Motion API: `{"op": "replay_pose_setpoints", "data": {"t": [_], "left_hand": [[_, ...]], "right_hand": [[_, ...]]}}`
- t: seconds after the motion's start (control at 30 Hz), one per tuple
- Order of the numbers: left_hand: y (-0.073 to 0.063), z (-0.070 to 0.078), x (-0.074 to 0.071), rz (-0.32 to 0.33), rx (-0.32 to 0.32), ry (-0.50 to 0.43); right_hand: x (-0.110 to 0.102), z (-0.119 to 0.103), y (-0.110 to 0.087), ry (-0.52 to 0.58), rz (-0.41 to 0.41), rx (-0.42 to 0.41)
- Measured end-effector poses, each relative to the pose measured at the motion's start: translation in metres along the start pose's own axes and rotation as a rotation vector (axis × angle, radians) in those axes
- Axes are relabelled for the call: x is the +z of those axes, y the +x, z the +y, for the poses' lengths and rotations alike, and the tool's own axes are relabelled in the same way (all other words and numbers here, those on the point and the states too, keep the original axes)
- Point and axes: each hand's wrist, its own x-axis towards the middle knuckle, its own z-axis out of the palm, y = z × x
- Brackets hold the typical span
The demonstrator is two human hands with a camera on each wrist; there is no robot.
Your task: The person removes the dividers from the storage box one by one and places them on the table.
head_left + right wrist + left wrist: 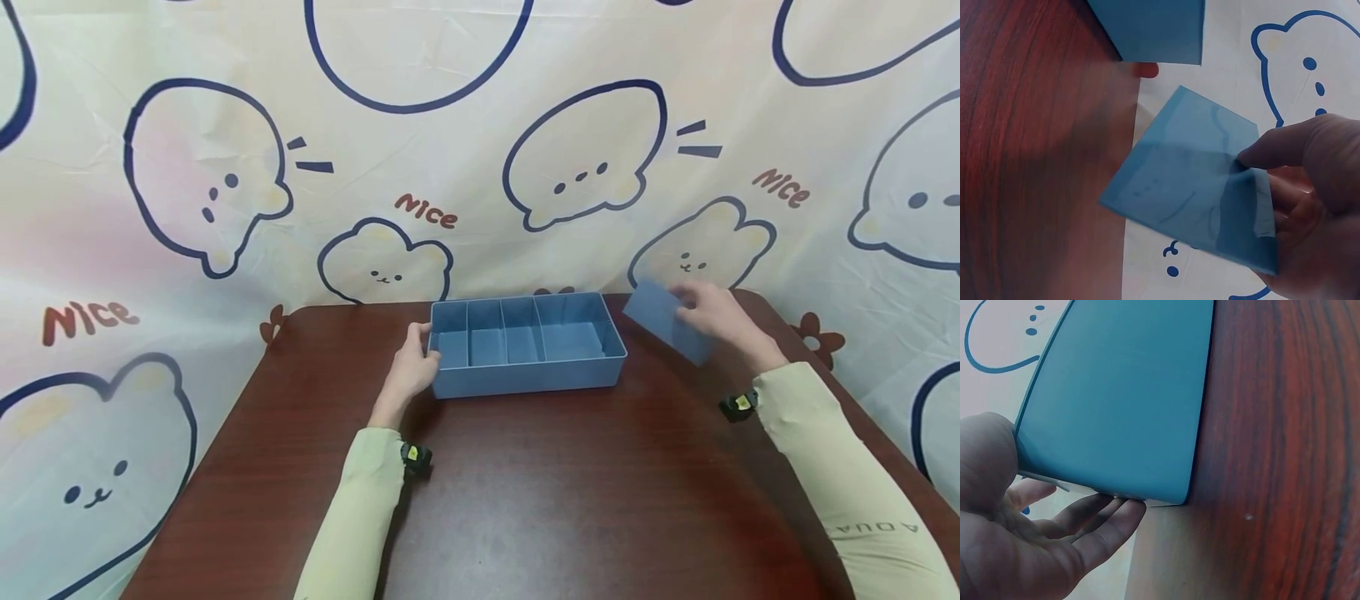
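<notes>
A blue plastic organiser tray (525,379) with several compartments sits on the far middle of a dark wooden table (540,492). My left hand (415,362) rests against the tray's left end, thumb at the rim and straight fingers along the wall (1116,425). My right hand (712,312) is lifted to the right of the tray and pinches a flat blue divider panel (663,321) between thumb and fingers. The same panel (1191,206) shows translucent in the right wrist view, with the tray's corner (1154,28) above it.
A cream cloth backdrop (480,150) with cartoon bears and "Nice" lettering hangs right behind the table and drapes down both sides. Small wrist cameras (415,457) sit on both pale green sleeves.
</notes>
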Motion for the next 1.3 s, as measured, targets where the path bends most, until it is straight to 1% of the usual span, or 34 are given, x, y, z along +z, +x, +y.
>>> {"op": "replay_pose_setpoints", "data": {"t": [0.13, 0.37, 0.57, 0.8, 1.07, 1.3], "left_hand": [[-0.001, -0.001, 0.000, 0.000, -0.007, -0.005], [-0.002, -0.002, -0.002, -0.002, -0.017, -0.009], [-0.004, -0.004, -0.005, 0.014, -0.033, -0.007], [0.000, -0.002, -0.001, -0.003, 0.000, 0.000], [0.002, 0.001, -0.002, -0.005, 0.002, -0.002], [0.001, 0.000, -0.001, -0.002, 0.005, 0.003]], "right_hand": [[0.002, 0.003, -0.001, -0.025, -0.030, 0.006], [0.009, 0.011, -0.001, -0.064, -0.077, 0.052], [0.016, 0.013, 0.003, -0.079, -0.103, 0.046], [0.017, 0.021, -0.001, -0.090, -0.096, 0.069], [0.021, 0.029, 0.000, -0.101, -0.111, 0.056], [0.024, 0.035, 0.004, -0.145, -0.117, 0.054]]}}
